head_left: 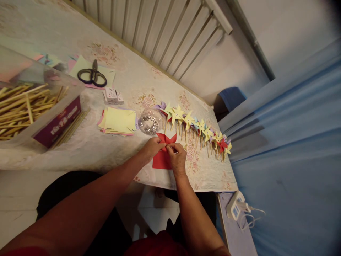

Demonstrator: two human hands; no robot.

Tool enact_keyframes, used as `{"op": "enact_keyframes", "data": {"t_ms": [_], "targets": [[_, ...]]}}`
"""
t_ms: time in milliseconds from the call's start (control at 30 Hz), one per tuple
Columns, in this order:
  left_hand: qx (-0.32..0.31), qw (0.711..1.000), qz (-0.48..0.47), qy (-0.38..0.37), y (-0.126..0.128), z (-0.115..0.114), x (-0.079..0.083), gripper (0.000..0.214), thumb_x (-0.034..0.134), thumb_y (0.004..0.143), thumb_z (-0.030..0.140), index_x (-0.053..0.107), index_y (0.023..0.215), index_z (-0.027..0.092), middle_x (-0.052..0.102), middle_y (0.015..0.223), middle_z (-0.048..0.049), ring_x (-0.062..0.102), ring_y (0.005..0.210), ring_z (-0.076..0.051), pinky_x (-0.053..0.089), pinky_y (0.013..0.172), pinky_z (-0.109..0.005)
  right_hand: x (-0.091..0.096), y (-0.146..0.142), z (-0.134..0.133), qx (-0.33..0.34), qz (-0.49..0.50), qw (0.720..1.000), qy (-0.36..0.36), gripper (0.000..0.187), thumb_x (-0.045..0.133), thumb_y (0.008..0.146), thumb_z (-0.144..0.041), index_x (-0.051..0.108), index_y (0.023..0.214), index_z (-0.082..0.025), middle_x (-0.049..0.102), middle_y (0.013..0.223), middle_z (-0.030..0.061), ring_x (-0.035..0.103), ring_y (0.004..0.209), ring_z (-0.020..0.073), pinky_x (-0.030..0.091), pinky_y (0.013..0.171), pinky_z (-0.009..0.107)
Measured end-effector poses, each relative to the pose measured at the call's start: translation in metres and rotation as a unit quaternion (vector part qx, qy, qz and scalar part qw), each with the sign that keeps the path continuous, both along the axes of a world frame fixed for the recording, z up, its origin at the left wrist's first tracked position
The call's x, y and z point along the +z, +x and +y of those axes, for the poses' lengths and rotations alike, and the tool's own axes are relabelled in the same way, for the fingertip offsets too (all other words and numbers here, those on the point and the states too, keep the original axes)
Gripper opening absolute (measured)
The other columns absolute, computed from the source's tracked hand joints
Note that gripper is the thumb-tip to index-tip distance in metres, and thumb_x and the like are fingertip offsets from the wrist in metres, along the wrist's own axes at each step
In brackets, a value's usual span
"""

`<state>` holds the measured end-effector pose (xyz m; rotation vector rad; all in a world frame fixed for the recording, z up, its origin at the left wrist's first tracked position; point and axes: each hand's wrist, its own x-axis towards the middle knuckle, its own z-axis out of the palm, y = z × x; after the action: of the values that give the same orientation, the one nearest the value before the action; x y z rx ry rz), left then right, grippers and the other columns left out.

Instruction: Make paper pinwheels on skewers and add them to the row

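Currently left hand [153, 147] and right hand [178, 156] fingers pinch red paper [171, 139], mid-frame; likely light, creases easily, grip centre

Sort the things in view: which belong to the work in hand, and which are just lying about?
Seem to belong: red folded paper, pinwheels, paper stack, shiny metal pieces, thin sticks, scissors.
Seem just lying about: power strip, white plug. Unclear: small boxes.

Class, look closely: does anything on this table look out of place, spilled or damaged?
Nothing looks clearly spilled or damaged. Slightly odd: several sticks lie on the cloth outside the tub, which holds many more. They lie roughly parallel, so perhaps deliberately placed.
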<state>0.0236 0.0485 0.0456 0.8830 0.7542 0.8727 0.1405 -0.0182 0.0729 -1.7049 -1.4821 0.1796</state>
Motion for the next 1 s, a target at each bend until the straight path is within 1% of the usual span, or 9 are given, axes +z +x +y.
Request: {"op": "enact_keyframes", "data": {"t_ms": [333, 500, 700, 833, 1000], "targets": [[-0.002, 1.000, -0.002, -0.004, -0.0003, -0.0009, 0.0001, 0.014, 0.068, 0.062, 0.021, 0.054, 0.061, 0.017, 0.058, 0.060, 0.0019, 0.052, 0.058, -0.011, 0.036, 0.056, -0.023, 0.0004, -0.0011, -0.0010, -0.010, 0.021, 1.000, -0.007, 0.015, 0.061, 0.084, -0.028, 0.071, 0.074, -0.021, 0.065, 0.072, 0.0002, 0.055, 0.067, 0.0153, 0.044, 0.067, 0.028], [-0.011, 1.000, -0.004, -0.007, 0.0011, -0.0006, -0.0028, 0.010, 0.067, 0.063, 0.020, 0.058, 0.064, 0.016, 0.061, 0.062, 0.0009, 0.053, 0.058, -0.011, 0.038, 0.059, -0.024, -0.0006, -0.0009, -0.0012, -0.009, 0.024, 1.000, -0.002, 0.016, 0.060, 0.085, -0.028, 0.070, 0.075, -0.021, 0.065, 0.073, 0.0005, 0.056, 0.067, 0.0154, 0.044, 0.067, 0.028], [-0.016, 1.000, -0.017, -0.008, 0.0013, -0.0011, -0.0019, 0.012, 0.068, 0.063, 0.021, 0.057, 0.063, 0.016, 0.059, 0.061, 0.0010, 0.052, 0.057, -0.011, 0.037, 0.057, -0.024, -0.0004, -0.0021, -0.0012, -0.018, -0.020, 1.000, 0.004, 0.017, 0.060, 0.086, -0.026, 0.068, 0.072, -0.021, 0.063, 0.070, -0.0001, 0.057, 0.068, 0.0154, 0.044, 0.068, 0.028], [-0.009, 1.000, -0.009, -0.008, 0.0005, -0.0010, -0.0016, 0.014, 0.068, 0.063, 0.020, 0.055, 0.061, 0.017, 0.058, 0.059, 0.0015, 0.050, 0.056, -0.011, 0.036, 0.056, -0.024, -0.0015, -0.0006, -0.0014, -0.001, -0.040, 0.999, 0.019, 0.016, 0.061, 0.087, -0.024, 0.068, 0.073, -0.021, 0.062, 0.070, -0.0001, 0.057, 0.068, 0.0158, 0.044, 0.069, 0.028], [-0.021, 1.000, -0.007, -0.004, 0.0008, -0.0005, -0.0032, 0.013, 0.068, 0.063, 0.021, 0.056, 0.062, 0.017, 0.059, 0.060, 0.0012, 0.050, 0.056, -0.010, 0.036, 0.056, -0.024, -0.0031, 0.0028, -0.0032, 0.019, -0.076, 0.997, 0.020, 0.015, 0.059, 0.090, -0.023, 0.070, 0.079, -0.021, 0.064, 0.074, 0.0016, 0.057, 0.073, 0.0173, 0.044, 0.071, 0.030]]}}
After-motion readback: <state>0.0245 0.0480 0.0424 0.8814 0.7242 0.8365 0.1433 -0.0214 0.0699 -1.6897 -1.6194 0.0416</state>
